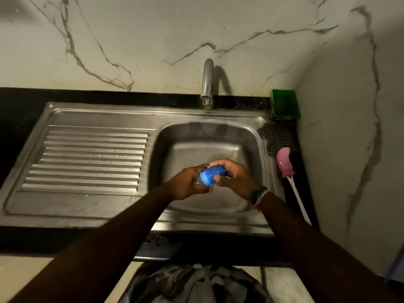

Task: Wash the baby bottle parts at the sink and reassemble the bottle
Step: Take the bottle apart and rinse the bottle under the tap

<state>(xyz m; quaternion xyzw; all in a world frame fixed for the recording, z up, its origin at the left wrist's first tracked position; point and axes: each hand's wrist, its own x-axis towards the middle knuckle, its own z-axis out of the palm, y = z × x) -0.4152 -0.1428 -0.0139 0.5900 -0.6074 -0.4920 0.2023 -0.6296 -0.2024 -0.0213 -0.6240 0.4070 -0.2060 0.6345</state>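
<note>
Over the steel sink basin point(207, 136) I hold a small baby bottle lying sideways. My left hand point(185, 184) grips its clear body, most of which is hidden in my palm. The bottle's blue cap and collar point(211, 174) point right, and my right hand point(235, 179) curls its fingers round that blue top. Both hands meet at the bottle above the front half of the basin. The tap point(207, 84) stands behind the basin with no water visibly running.
A ribbed steel drainboard point(87, 158) lies left of the basin. On the right counter sit a green container point(285, 104), a checked cloth point(278, 138) and a pink bottle brush with a white handle point(285, 162). Marble walls close the back and right side.
</note>
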